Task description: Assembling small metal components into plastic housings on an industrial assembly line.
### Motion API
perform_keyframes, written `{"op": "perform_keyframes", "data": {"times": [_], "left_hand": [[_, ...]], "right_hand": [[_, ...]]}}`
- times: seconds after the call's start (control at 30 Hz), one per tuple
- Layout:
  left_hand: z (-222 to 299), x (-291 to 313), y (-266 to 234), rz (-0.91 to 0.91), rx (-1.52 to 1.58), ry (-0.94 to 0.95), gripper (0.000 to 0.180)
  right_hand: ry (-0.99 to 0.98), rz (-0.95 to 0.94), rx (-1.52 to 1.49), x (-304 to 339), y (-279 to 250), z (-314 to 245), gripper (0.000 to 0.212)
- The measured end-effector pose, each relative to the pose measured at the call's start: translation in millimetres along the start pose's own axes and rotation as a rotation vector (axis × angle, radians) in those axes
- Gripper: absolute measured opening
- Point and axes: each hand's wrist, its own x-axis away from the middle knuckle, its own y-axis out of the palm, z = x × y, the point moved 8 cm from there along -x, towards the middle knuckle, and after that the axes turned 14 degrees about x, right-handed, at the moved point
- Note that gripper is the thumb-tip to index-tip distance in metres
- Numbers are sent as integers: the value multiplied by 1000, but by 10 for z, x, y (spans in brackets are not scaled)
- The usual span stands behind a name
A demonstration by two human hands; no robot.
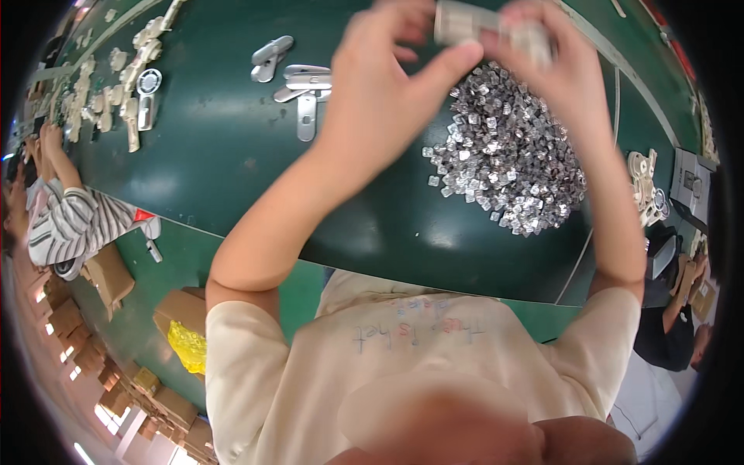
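Observation:
At the far edge of view, my left hand (pixel 372 93) and my right hand (pixel 572 74) are raised over the green table, both closed around a beige plastic part (pixel 459 23). Motion blurs the part, and my fingers cover some of it, so its exact kind is unclear. My left thumb points right along its near side. Below my hands lies a large heap of small, shiny, square metal pieces (pixel 511 155), some scattered at its left edge. Left of my left forearm, several long, rounded silver covers (pixel 307 116) lie loosely stacked, with another small group (pixel 271 58) farther left.
Rows of beige plastic parts (pixel 101 101) and a handheld fan (pixel 147 93) lie on the left of the table (pixel 209 155). A person in a striped sleeve (pixel 77 225) works there. More beige parts (pixel 643 186) and a dark-clothed person (pixel 668 333) are at right. Cardboard boxes (pixel 108 275) stand below.

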Motion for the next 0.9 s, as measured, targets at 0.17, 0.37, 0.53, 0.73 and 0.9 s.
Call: {"op": "perform_keyframes", "data": {"times": [0.17,0.37,0.53,0.73,0.9], "left_hand": [[78,-250,-278,-257,-454,-107,17],[-157,92,-104,-534,-602,-256,20],[-143,111,-35,-566,-687,-174,15],[72,36,39,-488,-754,-25,10],[166,7,329,-694,-981,-13,13]], "right_hand": [[532,-207,147,-1223,132,1367,41],[142,-203,674,-968,73,1099,40],[3,-527,388,514,-66,164,30],[75,-268,306,720,-160,134,10],[193,-225,209,743,-302,263,8]]}}
